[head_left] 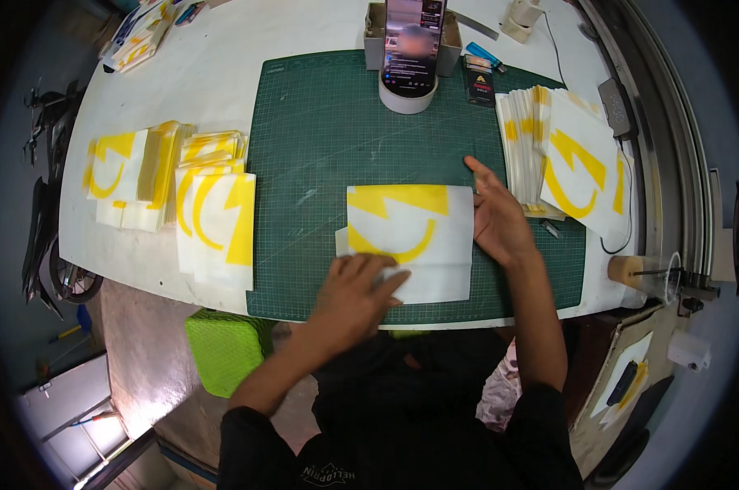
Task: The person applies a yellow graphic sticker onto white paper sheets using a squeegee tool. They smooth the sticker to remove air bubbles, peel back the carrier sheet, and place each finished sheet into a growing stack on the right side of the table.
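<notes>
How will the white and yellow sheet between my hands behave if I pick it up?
The sheet is probably light and floppy, since it looks thin and lies flat on the green mat. It may bend most readily along the faint line across its lower part.

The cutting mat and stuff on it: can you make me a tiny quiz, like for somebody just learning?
1. True or false: the left hand is at the far edge of the white-and-yellow sheet.
2. Which thing stands in the round white holder: A) a cup, B) a phone, C) a lighter?
3. Fill in the colour: the sheet lies on a ____ mat.

Key:
1. False; it is at the near left corner.
2. B.
3. Green.
</notes>
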Available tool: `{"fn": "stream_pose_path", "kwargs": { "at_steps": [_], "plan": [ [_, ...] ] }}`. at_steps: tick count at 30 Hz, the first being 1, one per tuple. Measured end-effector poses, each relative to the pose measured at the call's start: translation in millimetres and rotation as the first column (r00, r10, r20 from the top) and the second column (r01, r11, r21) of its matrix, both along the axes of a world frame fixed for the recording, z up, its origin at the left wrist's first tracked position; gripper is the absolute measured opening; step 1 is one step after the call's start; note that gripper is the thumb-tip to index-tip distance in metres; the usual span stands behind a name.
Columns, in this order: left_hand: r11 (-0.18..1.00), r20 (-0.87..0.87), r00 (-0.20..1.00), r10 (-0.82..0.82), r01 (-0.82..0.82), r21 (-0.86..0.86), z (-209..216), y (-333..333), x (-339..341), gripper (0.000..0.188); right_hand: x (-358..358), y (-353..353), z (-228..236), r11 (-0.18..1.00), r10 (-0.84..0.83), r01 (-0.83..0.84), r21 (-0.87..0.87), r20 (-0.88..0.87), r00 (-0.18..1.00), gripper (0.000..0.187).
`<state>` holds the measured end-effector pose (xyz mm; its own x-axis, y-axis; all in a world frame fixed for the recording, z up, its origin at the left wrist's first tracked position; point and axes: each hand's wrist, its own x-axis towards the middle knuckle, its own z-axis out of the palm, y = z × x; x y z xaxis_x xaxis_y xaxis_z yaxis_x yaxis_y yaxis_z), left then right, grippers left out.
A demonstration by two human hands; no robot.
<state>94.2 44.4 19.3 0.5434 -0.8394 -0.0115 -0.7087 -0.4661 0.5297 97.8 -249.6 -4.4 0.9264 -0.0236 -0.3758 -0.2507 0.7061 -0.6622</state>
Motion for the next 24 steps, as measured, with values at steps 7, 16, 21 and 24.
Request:
{"fn": "stream_pose_path", "kwargs": {
  "at_steps": [7,16,21,24],
  "plan": [
    [0.999,0.03,0.999,-0.041,0.04,0.023,15.7,0.4,31.4,0.05,-57.6,30.0,25.6,-0.092,0.264,0.334,-0.938,0.3,0.917,0.041],
    [0.995,0.08,0.993,-0.088,0.083,0.062,10.8,12.0,40.2,0.06,-69.2,28.7,24.6,-0.294,0.601,0.207,-0.933,-0.012,0.799,0.036],
    [0.986,0.127,0.988,-0.085,0.065,0.155,16.1,5.6,55.0,0.094,-44.4,22.9,38.4,-0.428,0.603,0.105,-0.898,-0.197,0.773,0.083],
    [0.972,0.144,0.989,-0.044,0.01,0.234,21.0,-1.7,67.3,0.118,-25.7,14.8,40.7,-0.469,0.553,0.007,-0.883,-0.287,0.782,0.113]
  ]
}}
